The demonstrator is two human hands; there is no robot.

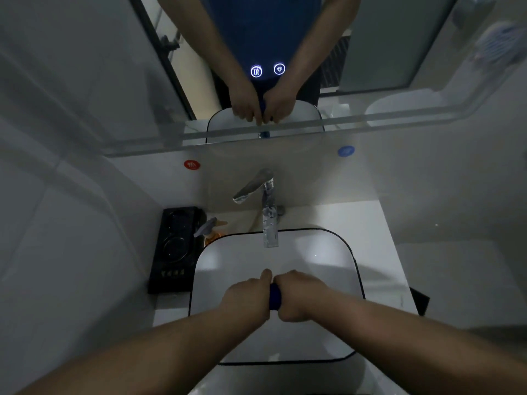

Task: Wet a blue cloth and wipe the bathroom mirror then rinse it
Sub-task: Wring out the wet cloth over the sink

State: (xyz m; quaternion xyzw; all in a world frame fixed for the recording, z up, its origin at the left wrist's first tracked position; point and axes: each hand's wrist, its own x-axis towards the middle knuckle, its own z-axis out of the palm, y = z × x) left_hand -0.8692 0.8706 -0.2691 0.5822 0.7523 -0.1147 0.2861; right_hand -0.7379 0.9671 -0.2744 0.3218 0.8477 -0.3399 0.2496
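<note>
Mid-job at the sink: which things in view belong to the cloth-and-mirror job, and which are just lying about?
For the job:
- blue cloth, gripped between left hand and right hand
- mirror
- faucet
- sink

Lying about:
- pump bottle
- black appliance
- red sticker
- blue sticker

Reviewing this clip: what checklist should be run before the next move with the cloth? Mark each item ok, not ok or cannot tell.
1. Grip: left hand and right hand both hold the blue cloth: ok.
2. Both hands are over the sink, so drips fall inside: ok.
3. Water off at the faucet: cannot tell.
4. Cloth wet: cannot tell.
5. Surface of the mirror already wiped: cannot tell.
</note>
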